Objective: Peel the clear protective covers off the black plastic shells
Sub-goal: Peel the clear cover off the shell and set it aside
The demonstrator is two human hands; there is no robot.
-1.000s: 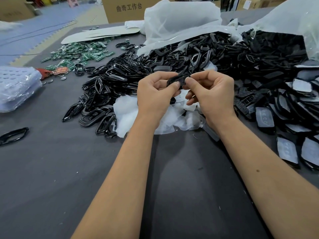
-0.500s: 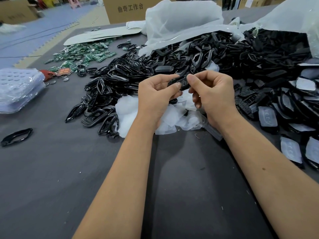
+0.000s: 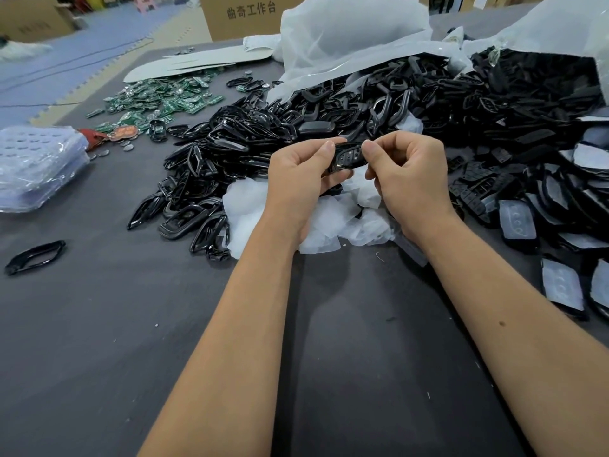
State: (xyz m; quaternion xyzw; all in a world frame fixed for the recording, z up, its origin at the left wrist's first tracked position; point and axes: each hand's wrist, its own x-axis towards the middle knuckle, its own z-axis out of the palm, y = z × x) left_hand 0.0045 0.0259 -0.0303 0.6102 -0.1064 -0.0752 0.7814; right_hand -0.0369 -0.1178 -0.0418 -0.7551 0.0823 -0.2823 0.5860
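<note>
The black plastic shell [image 3: 348, 157] sits raised above the table, held between both hands near the centre of the view, its button cut-outs facing the camera. The left hand [image 3: 301, 179] grips its left end, thumb on top and curled fingers underneath. The right hand [image 3: 407, 169] pinches the shell's right end with thumb and forefinger, the other fingers curled in toward the palm. Whether a clear cover is on this shell cannot be told.

Directly beneath the hands, at 6 o'clock from the shell, lies a heap of peeled clear covers [image 3: 333, 212] on the dark grey table [image 3: 99, 357]. From 9 to 12 o'clock spreads a pile of glossy black frames [image 3: 211, 159], with one lone frame [image 3: 34, 257] well apart at 8 o'clock. At 3 to 4 o'clock lie shells with covers on [image 3: 560, 282]. At 1 o'clock a larger mound of black parts [image 3: 514, 94] spills from a white plastic bag [image 3: 349, 34]. Green circuit boards [image 3: 161, 100] lie at 10 o'clock, a stack of clear trays [image 3: 36, 166] at 9 o'clock, and a cardboard box [image 3: 244, 14] at 11 o'clock.
</note>
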